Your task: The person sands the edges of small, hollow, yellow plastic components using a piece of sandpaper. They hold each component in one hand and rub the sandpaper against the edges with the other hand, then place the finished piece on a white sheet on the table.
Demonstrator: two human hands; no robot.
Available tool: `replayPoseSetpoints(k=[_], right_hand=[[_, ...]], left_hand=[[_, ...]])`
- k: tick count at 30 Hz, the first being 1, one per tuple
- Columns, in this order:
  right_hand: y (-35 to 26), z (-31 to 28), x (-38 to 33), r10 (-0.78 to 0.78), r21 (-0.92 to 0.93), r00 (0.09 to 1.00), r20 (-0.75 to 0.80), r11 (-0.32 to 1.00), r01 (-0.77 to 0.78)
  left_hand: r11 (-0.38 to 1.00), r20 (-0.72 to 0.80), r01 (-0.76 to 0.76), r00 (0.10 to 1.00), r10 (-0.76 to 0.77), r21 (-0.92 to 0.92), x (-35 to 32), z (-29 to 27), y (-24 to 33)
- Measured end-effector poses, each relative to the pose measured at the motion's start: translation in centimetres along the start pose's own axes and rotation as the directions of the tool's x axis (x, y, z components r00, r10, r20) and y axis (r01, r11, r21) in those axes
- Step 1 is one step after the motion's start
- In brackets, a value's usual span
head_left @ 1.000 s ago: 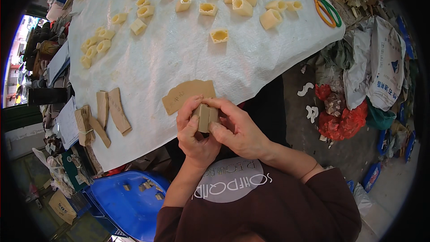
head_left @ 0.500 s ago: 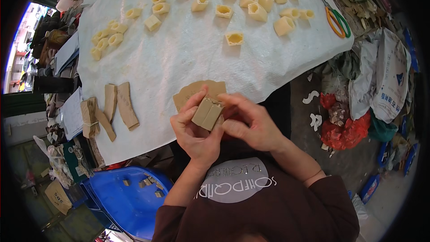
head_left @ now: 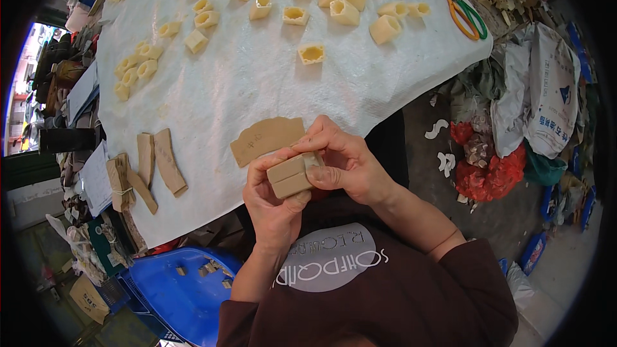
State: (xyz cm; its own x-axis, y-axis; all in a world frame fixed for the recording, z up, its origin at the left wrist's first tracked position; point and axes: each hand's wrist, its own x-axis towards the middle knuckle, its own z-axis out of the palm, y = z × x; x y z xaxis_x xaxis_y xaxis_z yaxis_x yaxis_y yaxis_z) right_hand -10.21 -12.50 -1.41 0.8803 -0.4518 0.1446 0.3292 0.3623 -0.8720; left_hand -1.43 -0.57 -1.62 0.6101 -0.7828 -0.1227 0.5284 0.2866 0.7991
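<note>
A small tan, box-shaped block point(head_left: 288, 178) with a lengthwise seam is held between both hands, close to the front of my body. My left hand point(head_left: 272, 211) curls around it from the left, thumb beneath. The fingers and thumb of my right hand point(head_left: 355, 163) grip its right end, which they partly cover. Just beyond my hands, a flat tan piece point(head_left: 260, 140) with a wavy far edge lies on the white sheet point(head_left: 212, 99). The fingers hide some of the block's far side.
Pale yellow hollow blocks point(head_left: 312, 55) are scattered across the far side of the sheet. Orange-and-green-handled scissors point(head_left: 472, 18) lie at far right. Tan strips point(head_left: 170, 162) and a tied bundle point(head_left: 119, 180) sit left. A blue tub point(head_left: 177, 292) holds small blocks; bags point(head_left: 498, 173) stand right.
The block has been turned so its seam runs more sideways. My right hand has closed over its right end. The whole view has shifted slightly, moving the table leftward in the picture.
</note>
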Motion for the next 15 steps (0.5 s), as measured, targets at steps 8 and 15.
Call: replayPoseSetpoints(k=[8, 15], right_hand=[[1.3, -0.1, -0.1, -0.139, -0.325, 0.989, -0.060, 0.939, 0.112], [0.5, 0.1, 0.2, 0.001, -0.112, 0.998, -0.065, 0.994, -0.008]], left_hand=[[0.978, 0.004, 0.094, 0.995, -0.095, -0.185, 0.5, 0.2, -0.1], [0.941, 0.101, 0.159, 0.986, -0.134, -0.300, 1.1, 0.1, 0.6]])
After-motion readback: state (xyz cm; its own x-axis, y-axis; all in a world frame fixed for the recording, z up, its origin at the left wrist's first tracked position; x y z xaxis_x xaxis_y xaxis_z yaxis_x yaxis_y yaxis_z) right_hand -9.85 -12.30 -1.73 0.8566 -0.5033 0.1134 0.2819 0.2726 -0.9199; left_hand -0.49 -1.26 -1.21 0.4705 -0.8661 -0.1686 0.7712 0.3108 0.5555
